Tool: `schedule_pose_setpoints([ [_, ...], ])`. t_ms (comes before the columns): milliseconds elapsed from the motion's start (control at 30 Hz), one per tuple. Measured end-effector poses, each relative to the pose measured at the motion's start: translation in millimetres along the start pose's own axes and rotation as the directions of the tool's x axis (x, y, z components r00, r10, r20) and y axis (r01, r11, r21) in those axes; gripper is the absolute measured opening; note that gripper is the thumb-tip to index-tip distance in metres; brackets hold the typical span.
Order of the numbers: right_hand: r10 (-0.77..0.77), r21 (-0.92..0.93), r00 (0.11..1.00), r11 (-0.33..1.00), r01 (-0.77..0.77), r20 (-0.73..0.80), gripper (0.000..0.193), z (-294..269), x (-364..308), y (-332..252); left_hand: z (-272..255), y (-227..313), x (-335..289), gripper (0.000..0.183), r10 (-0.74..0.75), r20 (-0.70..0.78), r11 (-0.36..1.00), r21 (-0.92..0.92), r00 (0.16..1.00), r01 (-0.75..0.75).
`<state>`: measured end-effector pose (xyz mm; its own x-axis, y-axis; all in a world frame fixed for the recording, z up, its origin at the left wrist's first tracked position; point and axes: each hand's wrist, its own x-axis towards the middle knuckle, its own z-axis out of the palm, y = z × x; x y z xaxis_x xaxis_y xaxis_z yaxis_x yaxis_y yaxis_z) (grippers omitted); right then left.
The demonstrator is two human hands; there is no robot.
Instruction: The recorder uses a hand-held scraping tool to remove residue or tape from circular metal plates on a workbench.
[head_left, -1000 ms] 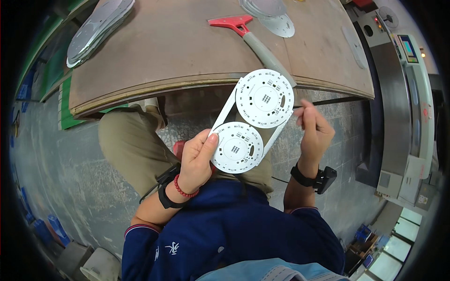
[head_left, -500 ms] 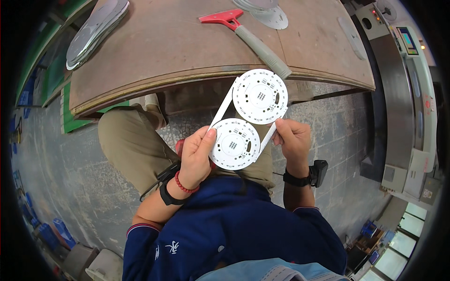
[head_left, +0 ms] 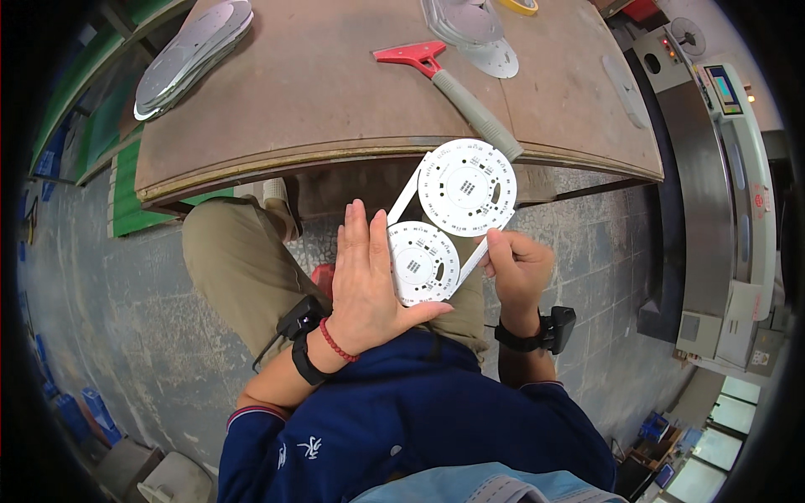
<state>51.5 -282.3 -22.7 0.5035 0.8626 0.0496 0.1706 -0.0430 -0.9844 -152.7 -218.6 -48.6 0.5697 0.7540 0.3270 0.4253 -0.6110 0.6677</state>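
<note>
Beside brown table, over grey floor: right grip pinching white panel, left grip spread

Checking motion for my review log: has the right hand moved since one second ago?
Yes. Against the table, the right hand has moved left and toward the body, and now pinches the white panel's side strip.

On the white two-disc panel, your left hand covers the left rim of the lower disc, and the small black marks are too fine to read. Right of the panel, your right hand's curled fingertips are mostly hidden. Beyond the panel, the top edge cuts the plate stack and yellow ring; below it, your blue mask is cut off.
</note>
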Motion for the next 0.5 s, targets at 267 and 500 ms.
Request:
schedule_pose_setpoints([
  [267,-0.219,-0.228,0.975,0.949,0.219,0.025,0.011,8,-6,-9,2,1,0,0.125,0.026,-0.002,1.000,-0.017,1.000,-0.026],
  [500,-0.358,-0.284,0.932,0.889,0.360,0.059,0.008,23,-9,-17,6,-4,-2,0.078,0.191,0.085,0.981,0.020,0.978,-0.193],
])
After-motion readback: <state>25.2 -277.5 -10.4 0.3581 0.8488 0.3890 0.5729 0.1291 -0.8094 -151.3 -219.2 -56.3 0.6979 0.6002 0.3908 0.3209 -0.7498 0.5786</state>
